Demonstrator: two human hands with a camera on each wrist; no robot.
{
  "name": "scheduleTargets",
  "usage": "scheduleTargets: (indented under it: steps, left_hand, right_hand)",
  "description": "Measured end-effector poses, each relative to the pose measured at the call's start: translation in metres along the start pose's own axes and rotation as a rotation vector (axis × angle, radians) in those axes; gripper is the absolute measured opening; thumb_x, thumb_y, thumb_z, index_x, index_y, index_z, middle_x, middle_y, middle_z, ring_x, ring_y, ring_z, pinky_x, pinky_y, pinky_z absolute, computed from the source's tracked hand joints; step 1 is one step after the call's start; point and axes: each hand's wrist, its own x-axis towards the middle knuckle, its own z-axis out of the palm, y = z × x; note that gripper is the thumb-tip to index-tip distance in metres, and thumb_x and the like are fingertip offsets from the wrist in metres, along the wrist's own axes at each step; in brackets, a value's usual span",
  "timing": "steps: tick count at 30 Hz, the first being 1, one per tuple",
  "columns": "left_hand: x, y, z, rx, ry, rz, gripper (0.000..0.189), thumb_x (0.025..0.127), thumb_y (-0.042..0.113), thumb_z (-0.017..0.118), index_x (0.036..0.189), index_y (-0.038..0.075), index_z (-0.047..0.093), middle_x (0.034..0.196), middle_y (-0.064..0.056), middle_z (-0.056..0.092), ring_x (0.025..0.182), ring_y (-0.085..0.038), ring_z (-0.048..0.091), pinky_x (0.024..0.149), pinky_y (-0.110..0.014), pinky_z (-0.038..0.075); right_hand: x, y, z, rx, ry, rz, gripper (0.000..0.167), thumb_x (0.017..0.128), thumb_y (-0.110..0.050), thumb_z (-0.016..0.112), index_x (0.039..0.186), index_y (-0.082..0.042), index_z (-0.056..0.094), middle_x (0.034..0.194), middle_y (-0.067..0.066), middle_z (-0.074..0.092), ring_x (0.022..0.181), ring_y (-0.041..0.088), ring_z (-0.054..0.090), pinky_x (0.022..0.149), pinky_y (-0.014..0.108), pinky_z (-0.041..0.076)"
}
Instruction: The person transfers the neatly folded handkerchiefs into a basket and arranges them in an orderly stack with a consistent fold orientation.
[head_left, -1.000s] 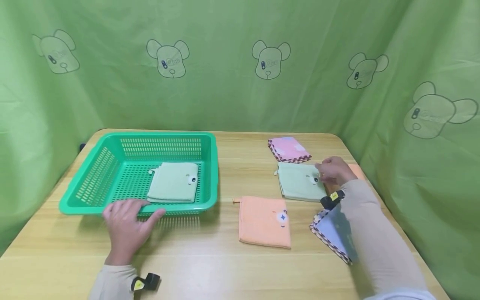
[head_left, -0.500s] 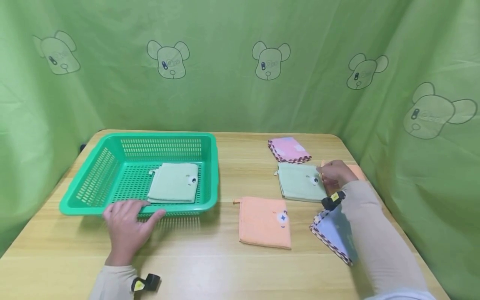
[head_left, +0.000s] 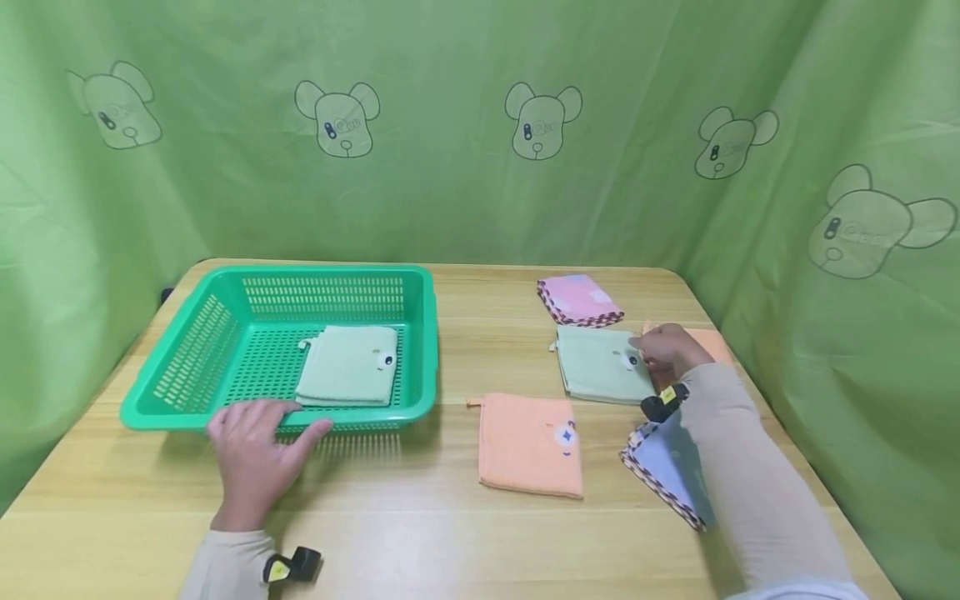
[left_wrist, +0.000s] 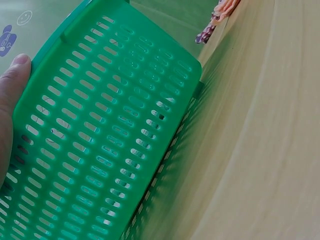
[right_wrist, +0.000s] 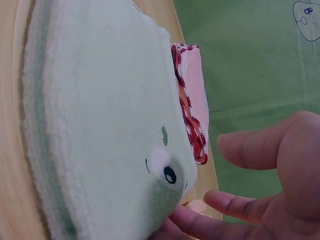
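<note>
Clearly spread only in right wrist view, right hand [right_wrist: 295, 177] touches green towel [right_wrist: 110, 110]; left hand [head_left: 253, 458] grips basket [head_left: 428, 350].

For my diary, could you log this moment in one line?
left hand: grips near rim of green basket; right hand: touches right edge of mint cloth on table; inside basket: pale green cloth

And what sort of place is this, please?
Probably a small curtained-off workspace: a green curtain hangs behind and beside a table, which holds a basket.
</note>
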Motion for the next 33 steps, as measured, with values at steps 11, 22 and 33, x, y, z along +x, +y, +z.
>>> scheduleTargets:
  steps: [11,22,33]
  left_hand:
    - [0.0005,0.0018,-0.0009,-0.004,0.027,0.004,0.079,0.083,0.079,0.046,0.080,0.002,0.066,0.080,-0.018,0.067,0.077,-0.039,0.053,0.084,-0.060,0.025]
    - [0.0006,-0.0002,0.0011,-0.005,0.038,0.020,0.078,0.082,0.077,0.048,0.080,0.002,0.066,0.078,-0.018,0.067,0.076,-0.038,0.053,0.083,-0.059,0.026]
    - [0.0016,0.0020,0.0011,-0.007,0.055,0.028,0.077,0.083,0.077,0.048,0.079,0.002,0.066,0.077,-0.017,0.067,0.074,-0.038,0.053,0.081,-0.058,0.026]
  right_hand:
    - [0.0018,0.0017,0.0049,0.106,-0.035,-0.004,0.039,0.101,-0.023,0.051,0.124,0.008,0.044,0.095,0.014,0.057,0.072,0.022,0.065,0.071,0.042,0.055]
    - [0.0058,0.0005,0.0039,0.129,-0.016,-0.021,0.063,0.099,-0.021,0.053,0.144,0.011,0.021,0.143,0.031,0.028,0.116,0.037,0.049,0.093,0.044,0.047]
    - [0.0055,-0.0018,0.0058,0.125,0.001,-0.049,0.063,0.097,-0.013,0.058,0.144,0.011,0.023,0.131,0.022,0.037,0.095,0.022,0.054,0.080,0.033,0.053]
